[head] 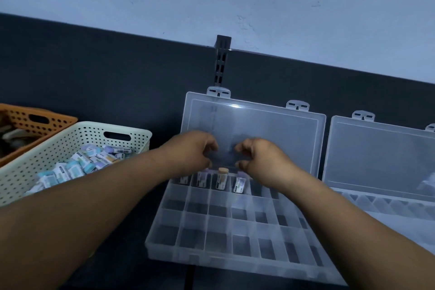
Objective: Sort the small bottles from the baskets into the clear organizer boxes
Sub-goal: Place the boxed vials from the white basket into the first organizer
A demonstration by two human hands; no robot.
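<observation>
Clear organizer box [193, 255] open — bottles [220, 181] in the row just under left hand [190, 150] and right hand [261, 160]. Fingers curled, blurred — can't tell if either holds anything.

Bare left forearm [94, 207] and right forearm [341, 214] extend forward, converging. The left hand [190, 150] and right hand [261, 160] face each other, close but apart, fingers [211, 145] curled inward (blur hides whether either pinches anything).

Small labelled bottles [239, 185], far row of clear plastic organizer box [164, 226]: print too blurred to read.
Heaped small bottles [80, 165], cream perforated basket [70, 134], left: barcode stripes, nothing legible.
</observation>
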